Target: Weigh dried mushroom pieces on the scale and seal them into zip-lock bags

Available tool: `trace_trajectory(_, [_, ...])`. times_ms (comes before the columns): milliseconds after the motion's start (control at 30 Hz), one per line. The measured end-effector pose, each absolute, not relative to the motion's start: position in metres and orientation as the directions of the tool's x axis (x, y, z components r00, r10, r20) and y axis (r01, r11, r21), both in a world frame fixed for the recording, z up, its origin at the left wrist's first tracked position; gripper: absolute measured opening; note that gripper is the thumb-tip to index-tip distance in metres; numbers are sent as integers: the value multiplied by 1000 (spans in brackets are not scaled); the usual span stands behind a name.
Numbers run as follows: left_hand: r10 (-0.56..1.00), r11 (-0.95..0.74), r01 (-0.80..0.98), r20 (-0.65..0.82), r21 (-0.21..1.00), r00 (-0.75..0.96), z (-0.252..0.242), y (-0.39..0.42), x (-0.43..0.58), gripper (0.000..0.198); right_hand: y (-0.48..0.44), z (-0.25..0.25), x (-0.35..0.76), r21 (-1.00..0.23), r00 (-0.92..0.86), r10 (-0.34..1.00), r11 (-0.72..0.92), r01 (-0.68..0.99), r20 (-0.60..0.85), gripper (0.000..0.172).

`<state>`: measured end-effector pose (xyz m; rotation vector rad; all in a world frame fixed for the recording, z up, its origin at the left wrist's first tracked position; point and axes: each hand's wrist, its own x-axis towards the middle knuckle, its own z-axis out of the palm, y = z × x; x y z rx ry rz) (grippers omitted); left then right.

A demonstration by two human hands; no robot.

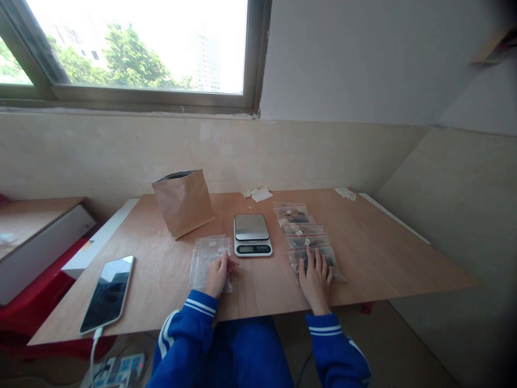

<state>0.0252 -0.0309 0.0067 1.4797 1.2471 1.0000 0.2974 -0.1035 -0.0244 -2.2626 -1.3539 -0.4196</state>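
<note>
My left hand (218,275) lies on a flat, clear plastic zip bag (205,263), its fingers curled over the bag's right part. I cannot tell whether it grips the bag. My right hand (315,280) rests with parted fingers on the nearest of several overlapping red-edged zip bags (311,254), which hold dark pieces and pale labels. A digital kitchen scale (252,235) with a steel top stands between my hands, touched by neither.
A kraft paper bag (183,203) leans at the back left of the plywood table (375,258). Paper scraps (258,194) lie at the far edge. A smartphone (107,294) with a cable lies front left, above a power strip (117,372).
</note>
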Motion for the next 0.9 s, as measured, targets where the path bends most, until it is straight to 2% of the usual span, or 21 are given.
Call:
trace_trajectory(133, [993, -84, 304, 53, 949, 110, 4, -34, 25, 58, -81, -21, 320, -240, 451, 771, -382, 892, 450, 55])
trace_trajectory(267, [974, -204, 385, 226, 900, -12, 18, -37, 18, 46, -79, -31, 328, -314, 442, 704, -315, 896, 556, 58])
trace_trajectory(367, [896, -305, 486, 420, 819, -144, 55, -27, 11, 34, -83, -40, 328, -373, 461, 653, -281, 884, 601, 60])
trace_trajectory(433, [788, -342, 590, 566, 731, -244, 91, -11, 6, 31, -85, -43, 328, -400, 487, 637, -289, 870, 598, 61])
trace_trajectory(533, [627, -300, 762, 720, 574, -295, 144, 25, -2, 39, -83, -44, 329, -407, 489, 632, -286, 868, 601, 60])
trace_trajectory(667, [625, -165, 846, 718, 507, -308, 173, 74, -22, 42, -81, -44, 330, -399, 475, 641, -273, 875, 603, 60])
trace_trajectory(800, [759, -95, 847, 589, 523, -278, 153, 91, -43, 35, -80, -45, 331, -400, 485, 640, -287, 870, 596, 60])
trace_trajectory(900, [749, -87, 837, 590, 540, -302, 140, 81, -47, 35, -80, -46, 331, -403, 490, 637, -290, 868, 595, 61])
